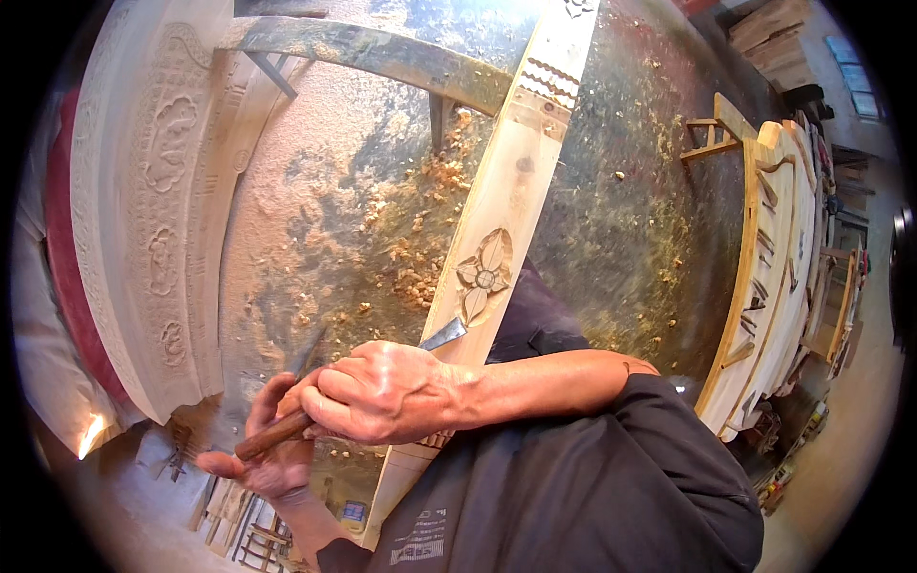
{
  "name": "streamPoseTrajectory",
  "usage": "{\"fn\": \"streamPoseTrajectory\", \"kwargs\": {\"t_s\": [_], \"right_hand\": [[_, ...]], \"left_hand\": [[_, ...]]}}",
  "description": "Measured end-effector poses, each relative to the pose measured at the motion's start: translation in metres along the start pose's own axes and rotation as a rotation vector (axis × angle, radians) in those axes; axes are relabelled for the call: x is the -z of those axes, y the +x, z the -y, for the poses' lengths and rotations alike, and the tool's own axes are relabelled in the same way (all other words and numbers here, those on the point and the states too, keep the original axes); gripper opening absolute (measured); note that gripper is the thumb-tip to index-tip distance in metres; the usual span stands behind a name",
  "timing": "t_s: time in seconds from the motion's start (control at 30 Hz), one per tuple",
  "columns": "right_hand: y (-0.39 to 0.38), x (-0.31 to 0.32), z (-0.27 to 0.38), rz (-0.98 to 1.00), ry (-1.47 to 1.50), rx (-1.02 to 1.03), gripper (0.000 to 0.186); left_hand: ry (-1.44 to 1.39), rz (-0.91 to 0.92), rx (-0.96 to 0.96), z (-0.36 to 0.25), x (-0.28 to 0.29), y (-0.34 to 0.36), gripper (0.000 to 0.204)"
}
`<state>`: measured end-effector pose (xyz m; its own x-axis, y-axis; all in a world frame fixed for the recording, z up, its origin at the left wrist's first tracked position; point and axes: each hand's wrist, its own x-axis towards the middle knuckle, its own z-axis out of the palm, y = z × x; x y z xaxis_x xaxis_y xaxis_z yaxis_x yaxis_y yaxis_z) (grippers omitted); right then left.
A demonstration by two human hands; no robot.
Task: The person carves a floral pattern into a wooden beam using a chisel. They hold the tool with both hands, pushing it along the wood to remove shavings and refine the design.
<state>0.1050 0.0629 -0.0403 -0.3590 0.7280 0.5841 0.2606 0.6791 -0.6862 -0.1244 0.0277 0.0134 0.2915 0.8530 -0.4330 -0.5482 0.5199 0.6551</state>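
My right hand (pixel 377 392), at about 8 o'clock, is closed around a brown wooden handle (pixel 272 436), whose near end sticks out toward 8 o'clock. My left hand (pixel 279 470) is just beyond it at 8 o'clock, palm turned up behind the handle, its thumb held out to the side; its other fingers are partly covered, so I can't tell whether they grip anything. A metal blade (pixel 444 333) shows past my right wrist, over the board; my hand hides whether it joins the handle. That pale board (pixel 516 191) runs from nearly 1 o'clock to nearly 7, passing under my forearm, with a carved flower (pixel 485 277) near the centre and wavy cuts (pixel 549 81) toward 1. A rail (pixel 373 62) meets it from 11 o'clock. Shavings (pixel 415 272) litter the floor (pixel 630 172) beside it. A large carved panel (pixel 196 286) stands at 9 to 10 o'clock; tools (pixel 755 310) lie on pale planks (pixel 783 229) around 3.
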Motion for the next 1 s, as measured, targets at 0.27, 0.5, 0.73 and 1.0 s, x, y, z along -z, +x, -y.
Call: {"fn": "streamPoseTrajectory", "kwargs": {"t_s": [0.27,0.5,0.73,1.0], "right_hand": [[0.002,-0.001,-0.002,0.011,-0.015,-0.034,0.021],[0.004,-0.003,-0.004,-0.040,-0.003,-0.048,0.027],[0.006,-0.003,-0.005,-0.079,-0.013,-0.099,0.028],[0.006,-0.007,-0.008,-0.056,-0.006,-0.125,0.029]], "left_hand": [[0.331,-0.205,0.039,0.047,-0.054,0.001,0.160],[0.270,-0.282,0.056,0.083,-0.061,-0.014,0.134],[0.149,-0.340,0.064,0.085,-0.082,0.005,0.123],[0.094,-0.274,0.049,0.086,-0.095,0.019,0.118]]}}
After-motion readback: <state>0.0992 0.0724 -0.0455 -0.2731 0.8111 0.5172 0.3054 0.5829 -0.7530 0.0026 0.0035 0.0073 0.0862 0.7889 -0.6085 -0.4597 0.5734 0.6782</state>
